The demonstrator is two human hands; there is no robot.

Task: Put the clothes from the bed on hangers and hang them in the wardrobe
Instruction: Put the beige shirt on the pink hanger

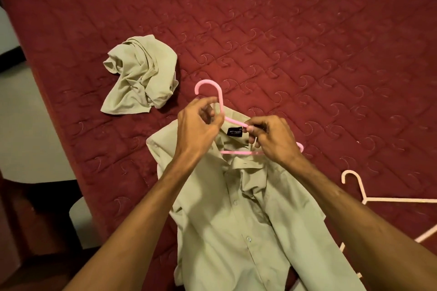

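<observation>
Since laid flat on bed (307,30) for support, easy to feed pink hanger (220,99) into shirt (236,208) w/o lifting. L hand (201,123) pinching shirt collar beside hanger neck, prob. to keep opening wide; R hand (272,139) pinching hanger's right arm, likely steering it under shoulder. Crumpled garment (142,75) upper left, not yet hung. Spare hanger (360,189) near R forearm, ready for it.

Pale green shirt (236,220) flat, pink hanger (236,122) at collar

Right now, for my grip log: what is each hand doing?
Left hand: grips the pink hanger at its neck, just above the shirt collar.
Right hand: pinches the same hanger's arm.
</observation>
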